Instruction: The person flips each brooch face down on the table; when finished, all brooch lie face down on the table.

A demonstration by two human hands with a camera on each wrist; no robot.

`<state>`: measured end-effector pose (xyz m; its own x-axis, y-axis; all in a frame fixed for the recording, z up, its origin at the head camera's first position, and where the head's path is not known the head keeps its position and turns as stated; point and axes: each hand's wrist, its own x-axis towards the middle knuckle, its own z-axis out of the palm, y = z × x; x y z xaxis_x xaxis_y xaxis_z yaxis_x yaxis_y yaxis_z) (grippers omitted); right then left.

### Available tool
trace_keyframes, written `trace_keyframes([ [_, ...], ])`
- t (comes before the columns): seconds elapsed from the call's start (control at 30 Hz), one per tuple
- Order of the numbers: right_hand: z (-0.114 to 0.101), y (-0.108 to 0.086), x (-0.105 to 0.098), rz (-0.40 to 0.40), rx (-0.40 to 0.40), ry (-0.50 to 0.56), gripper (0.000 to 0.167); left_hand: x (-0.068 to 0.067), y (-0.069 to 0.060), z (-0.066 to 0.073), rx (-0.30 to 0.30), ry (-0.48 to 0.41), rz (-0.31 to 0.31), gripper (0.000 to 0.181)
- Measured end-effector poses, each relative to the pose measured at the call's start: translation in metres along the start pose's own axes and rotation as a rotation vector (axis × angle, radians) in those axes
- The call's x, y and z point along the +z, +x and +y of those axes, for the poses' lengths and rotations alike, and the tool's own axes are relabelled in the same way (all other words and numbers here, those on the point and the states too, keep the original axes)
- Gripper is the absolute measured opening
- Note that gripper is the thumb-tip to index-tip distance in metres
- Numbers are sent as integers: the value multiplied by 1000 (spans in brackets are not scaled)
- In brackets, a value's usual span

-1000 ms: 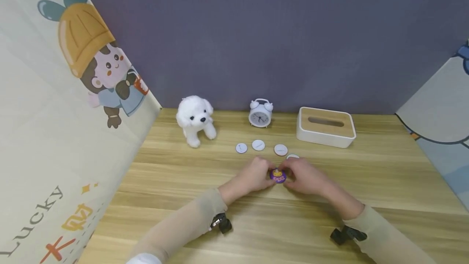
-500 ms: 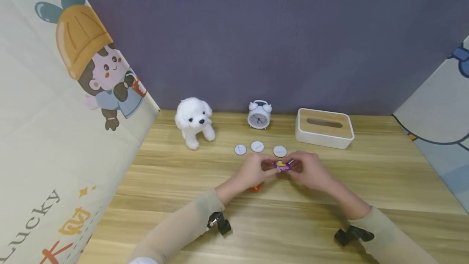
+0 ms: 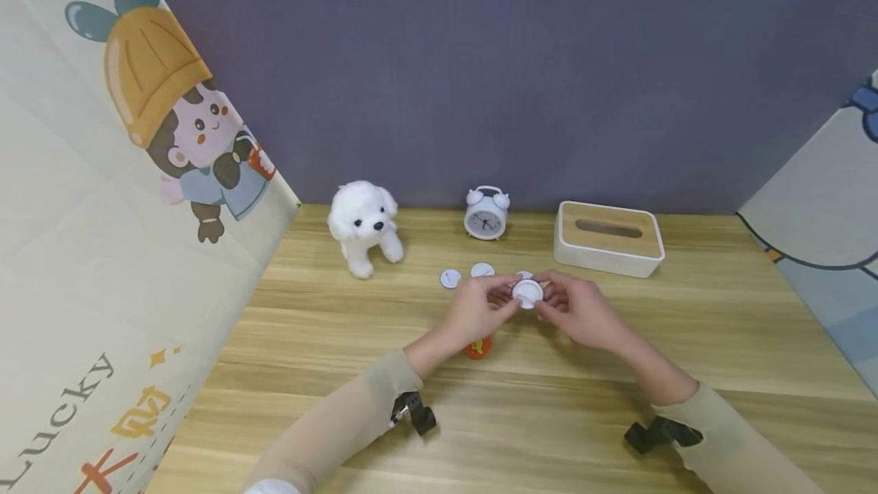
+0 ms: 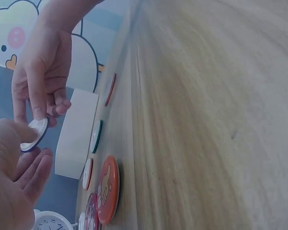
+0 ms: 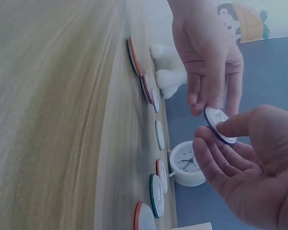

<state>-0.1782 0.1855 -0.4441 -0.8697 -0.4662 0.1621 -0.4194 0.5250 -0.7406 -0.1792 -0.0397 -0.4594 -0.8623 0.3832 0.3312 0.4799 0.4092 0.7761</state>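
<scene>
Both hands pinch one round pin badge [image 3: 527, 293] above the table, its white back turned up. My left hand [image 3: 476, 312] holds its left edge between thumb and fingers, and my right hand [image 3: 579, 312] its right edge. A dark blue rim shows on this badge [image 5: 220, 125] in the right wrist view. Under my left wrist lies an orange badge [image 3: 479, 347], picture side up; beside it in the left wrist view is a dark red badge [image 4: 91, 211]. Beyond the hands, white-backed badges [image 3: 482, 270] lie in a row, partly hidden by the fingers.
At the back of the wooden table [image 3: 329, 402] stand a white plush dog [image 3: 365, 227], a white alarm clock [image 3: 487, 213] and a white tissue box [image 3: 609, 239] with a wooden lid. A dark wall [image 3: 507, 75] rises behind them.
The held badge has been lifted and moved away from me. It has flipped from its purple picture side to its white back. The orange badge has come into sight beneath my left wrist.
</scene>
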Motion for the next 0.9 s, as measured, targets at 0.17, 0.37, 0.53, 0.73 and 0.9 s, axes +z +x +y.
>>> trace_keyframes([
  [0.17, 0, 0, -3, -46, 1, 48, 39, 0, -2, -3, -1, -2, -47, 48],
  [0.37, 4, -2, -1, -46, -9, 9, 44, 2, -3, -7, -20, 14, -69, 44],
  [0.53, 7, -3, 4, -27, -35, -126, 45, 4, -4, -10, -34, 130, -126, 39],
  [0.73, 9, -6, 10, -27, -63, -230, 42, 11, -5, -15, -15, 265, -188, 35],
  [0.9, 12, -8, 16, -50, -94, -311, 37, 17, -4, -18, -1, 330, -228, 33],
])
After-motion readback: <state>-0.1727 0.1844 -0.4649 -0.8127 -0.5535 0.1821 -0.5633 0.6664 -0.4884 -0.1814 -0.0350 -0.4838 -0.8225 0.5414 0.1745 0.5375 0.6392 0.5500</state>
